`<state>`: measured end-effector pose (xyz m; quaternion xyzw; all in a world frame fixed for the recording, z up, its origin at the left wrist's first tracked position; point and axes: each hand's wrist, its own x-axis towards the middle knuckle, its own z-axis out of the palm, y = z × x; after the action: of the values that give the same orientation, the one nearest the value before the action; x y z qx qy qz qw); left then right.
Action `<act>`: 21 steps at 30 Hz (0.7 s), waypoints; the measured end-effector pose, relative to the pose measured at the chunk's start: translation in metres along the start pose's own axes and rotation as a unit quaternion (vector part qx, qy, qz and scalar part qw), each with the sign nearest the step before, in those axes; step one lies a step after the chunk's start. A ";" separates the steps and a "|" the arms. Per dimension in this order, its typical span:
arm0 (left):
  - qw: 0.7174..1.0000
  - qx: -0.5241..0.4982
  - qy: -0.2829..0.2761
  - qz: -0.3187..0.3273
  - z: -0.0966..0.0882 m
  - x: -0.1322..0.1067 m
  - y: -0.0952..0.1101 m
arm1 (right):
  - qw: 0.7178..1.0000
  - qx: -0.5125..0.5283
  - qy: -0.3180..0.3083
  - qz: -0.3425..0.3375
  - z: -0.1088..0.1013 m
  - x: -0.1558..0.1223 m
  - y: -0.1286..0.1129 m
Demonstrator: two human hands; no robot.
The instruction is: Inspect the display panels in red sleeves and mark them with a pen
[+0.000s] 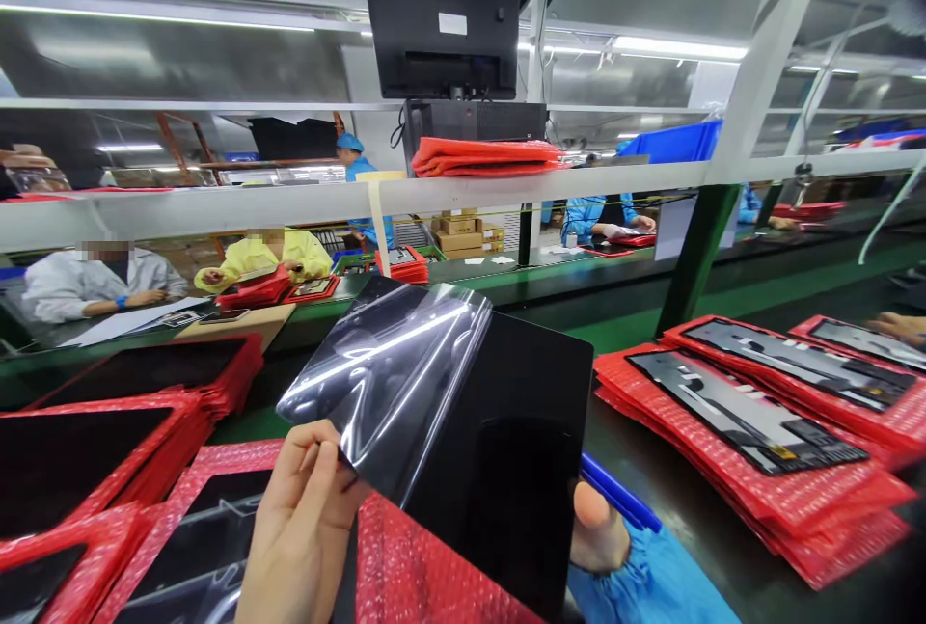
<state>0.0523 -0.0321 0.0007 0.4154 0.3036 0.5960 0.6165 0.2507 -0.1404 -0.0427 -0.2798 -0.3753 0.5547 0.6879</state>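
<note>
A black glass panel (517,450) is held tilted in front of me. My right hand (597,532), in a blue sleeve, grips its lower right edge from behind; only the thumb shows. My left hand (300,518) pinches a corner of a clear glossy film (383,373) that curls up off the panel's left side. Under my hands lies a red bubble-wrap sheet (420,576).
Stacks of red bubble-wrap sleeves with dark panels lie at left (108,441) and right (759,421). A blue pen-like bar (618,494) lies by my right hand. Other people work across the green conveyor (629,315). A monitor (441,26) stands on the shelf above.
</note>
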 end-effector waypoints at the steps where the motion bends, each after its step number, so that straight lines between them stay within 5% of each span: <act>1: 0.999 -0.046 0.013 -0.004 0.002 0.000 0.000 | 1.000 0.000 -0.004 0.004 0.001 0.001 0.001; 5: 0.980 -0.166 0.104 0.021 0.007 -0.002 0.002 | 0.999 -0.005 0.009 -0.033 0.020 0.012 0.003; 9: 0.973 -0.163 0.136 0.094 0.003 -0.002 0.006 | 0.994 -0.045 0.005 -0.102 0.045 0.023 -0.004; 15: 0.965 -0.171 0.153 0.127 0.001 0.000 0.010 | 0.994 -0.052 -0.091 -0.008 0.057 0.017 -0.011; 21: 0.969 -0.167 0.161 0.090 0.005 0.001 0.018 | 0.990 -0.034 -0.136 -0.018 0.053 0.011 -0.010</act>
<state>0.0482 -0.0331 0.0188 0.2311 0.2564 0.7500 0.5643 0.2133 -0.1331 -0.0028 -0.2184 -0.4891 0.5616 0.6306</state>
